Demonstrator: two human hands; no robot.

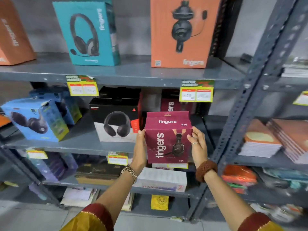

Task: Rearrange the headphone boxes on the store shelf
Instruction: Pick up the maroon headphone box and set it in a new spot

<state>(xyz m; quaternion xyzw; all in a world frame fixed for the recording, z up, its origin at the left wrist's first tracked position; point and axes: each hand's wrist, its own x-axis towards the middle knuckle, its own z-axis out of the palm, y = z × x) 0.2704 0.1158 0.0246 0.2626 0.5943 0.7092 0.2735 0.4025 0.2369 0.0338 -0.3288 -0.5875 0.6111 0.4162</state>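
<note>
From the head camera I see both hands on a maroon headphone box [167,139], held upright in front of the middle shelf [83,144], toward its right end. My left hand [140,147] lies flat against the box's left side, and my right hand [197,145] presses the right side with the fingers [194,130] curled over the upper front corner; so the grip on each side is pressed onto the box, holding it between the palms. The box's bottom edge hangs below the shelf lip, so it does not stand on the shelf.

Just left of it a black headphone box [116,119] stands on the same shelf, near my left hand. Further left a blue headphone box [38,120] sits tilted, with bare shelf between it and the black one. Behind the maroon box I make out another maroon box [171,105] deeper in. To the right, the slotted upright post [236,124] bounds the bay, with a dark gap between it and my right hand.

On the top shelf [133,72] a teal headphone box [86,34] and an orange headphone box [181,34] stand well apart, with open shelf between them. A yellow price tag [196,91] hangs from that shelf's front edge, above the held box.
</note>
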